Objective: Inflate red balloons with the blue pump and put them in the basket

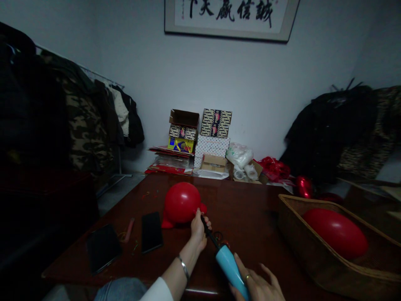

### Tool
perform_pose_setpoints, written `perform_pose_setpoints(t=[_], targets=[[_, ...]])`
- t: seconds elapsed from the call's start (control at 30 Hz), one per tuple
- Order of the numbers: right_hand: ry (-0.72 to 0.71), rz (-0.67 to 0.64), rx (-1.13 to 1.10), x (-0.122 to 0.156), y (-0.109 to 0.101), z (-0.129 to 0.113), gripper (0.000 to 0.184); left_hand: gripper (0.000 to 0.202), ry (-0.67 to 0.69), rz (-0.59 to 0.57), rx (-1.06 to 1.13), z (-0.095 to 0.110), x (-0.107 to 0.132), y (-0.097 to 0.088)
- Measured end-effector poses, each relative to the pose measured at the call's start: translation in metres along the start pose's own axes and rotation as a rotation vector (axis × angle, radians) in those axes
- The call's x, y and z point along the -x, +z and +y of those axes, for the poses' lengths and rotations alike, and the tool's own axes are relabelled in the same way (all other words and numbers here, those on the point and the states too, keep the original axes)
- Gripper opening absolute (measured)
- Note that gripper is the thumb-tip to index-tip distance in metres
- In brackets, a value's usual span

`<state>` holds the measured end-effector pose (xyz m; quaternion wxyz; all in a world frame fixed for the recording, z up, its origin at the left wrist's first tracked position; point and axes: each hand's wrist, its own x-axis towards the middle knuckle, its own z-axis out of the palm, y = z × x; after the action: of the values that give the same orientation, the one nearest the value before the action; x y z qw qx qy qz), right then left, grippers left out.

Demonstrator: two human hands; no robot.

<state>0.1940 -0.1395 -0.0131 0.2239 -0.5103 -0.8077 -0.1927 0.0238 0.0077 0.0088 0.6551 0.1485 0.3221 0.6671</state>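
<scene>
A round, inflated red balloon (182, 203) sits over the dark table, its neck towards me. My left hand (198, 230) is closed around that neck at the black tip of a hand pump. The light-blue balloon pump (231, 267) slants down to the lower right. Around its blue body, near the bottom edge of the view, is my right hand (258, 285), thumb and index finger against it and the other fingers looser. Behind the balloon a small red piece shows, partly hidden. Small reddish items lie beside the pump's black shaft, too dim to name.
To the right, a wicker basket (316, 242) holds another red balloon (336, 232). A black phone (152, 232) and a dark tablet-like slab (103, 247) lie on the table (247, 209) at left. Stacked boxes (213, 146) and plastic bags (239, 155) stand at the far edge.
</scene>
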Motion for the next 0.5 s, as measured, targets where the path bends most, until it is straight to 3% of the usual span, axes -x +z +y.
perform_pose_setpoints(t=[0.23,0.5], targets=[[0.088,-0.055,-0.028,-0.031,-0.004,-0.014,0.05,0.035,-0.059,-0.045,-0.007,-0.009,0.005,0.001],[0.142,-0.075,-0.052,-0.035,-0.001,-0.02,0.05,0.037,-0.093,-0.027,0.035,0.003,0.009,0.004]])
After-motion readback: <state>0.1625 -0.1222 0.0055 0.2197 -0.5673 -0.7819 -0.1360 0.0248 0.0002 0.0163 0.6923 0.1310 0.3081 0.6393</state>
